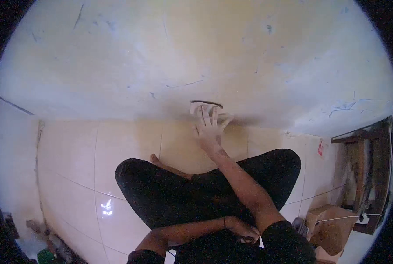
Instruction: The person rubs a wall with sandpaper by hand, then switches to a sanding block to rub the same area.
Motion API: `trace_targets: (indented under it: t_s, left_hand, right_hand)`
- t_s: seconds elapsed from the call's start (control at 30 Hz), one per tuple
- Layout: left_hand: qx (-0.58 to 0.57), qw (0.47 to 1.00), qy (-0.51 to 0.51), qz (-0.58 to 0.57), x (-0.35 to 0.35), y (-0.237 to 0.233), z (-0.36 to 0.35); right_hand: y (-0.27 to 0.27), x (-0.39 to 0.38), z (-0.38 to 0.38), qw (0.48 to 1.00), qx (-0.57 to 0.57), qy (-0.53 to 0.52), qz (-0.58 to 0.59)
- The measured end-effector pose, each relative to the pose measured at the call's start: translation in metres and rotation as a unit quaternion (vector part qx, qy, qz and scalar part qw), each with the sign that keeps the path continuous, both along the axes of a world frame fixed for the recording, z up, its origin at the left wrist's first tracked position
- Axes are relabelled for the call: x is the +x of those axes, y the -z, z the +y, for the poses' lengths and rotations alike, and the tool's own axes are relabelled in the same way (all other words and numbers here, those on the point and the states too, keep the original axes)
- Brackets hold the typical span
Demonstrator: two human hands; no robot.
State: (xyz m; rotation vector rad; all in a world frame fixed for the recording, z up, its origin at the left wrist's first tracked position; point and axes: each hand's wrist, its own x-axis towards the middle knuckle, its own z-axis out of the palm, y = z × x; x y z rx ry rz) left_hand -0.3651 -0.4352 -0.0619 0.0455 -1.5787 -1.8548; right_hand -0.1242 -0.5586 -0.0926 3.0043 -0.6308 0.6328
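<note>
My right hand (209, 130) reaches forward to the low part of a pale, scuffed wall (130, 57). Its dusty white fingers press a piece of sandpaper (196, 105) flat against the surface. The sandpaper has a pale back and a dark, curved upper edge; the fingers cover part of it. My left hand (244, 231) rests in my lap close to my body, with its fingers curled in. Whatever those fingers might hold is hidden.
My crossed legs (161, 193) in dark trousers fill the middle of the tiled floor (73, 167). At the right, a cardboard box (328, 220) stands near a dark wooden frame (363, 176), with a white cable (341, 218) across. Blurred items (51, 242) lie at the lower left.
</note>
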Motion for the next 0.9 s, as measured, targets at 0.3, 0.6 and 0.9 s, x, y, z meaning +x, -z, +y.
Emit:
trace_targets:
  t_s: [0.3,0.6,0.9]
  left_hand:
    - [0.224,0.967,0.116,-0.048,-0.008,-0.003,-0.003]
    - [0.176,0.981,0.079,-0.009,-0.022,0.012,0.007]
    - [0.075,0.997,0.021,-0.014,-0.023,0.023,0.011]
  right_hand:
    - [-0.028,0.007,-0.01,0.998,-0.052,0.006,-0.029]
    - [-0.094,0.015,-0.017,0.991,-0.062,0.037,-0.11]
    - [-0.061,0.009,0.0,0.994,0.001,0.055,-0.095]
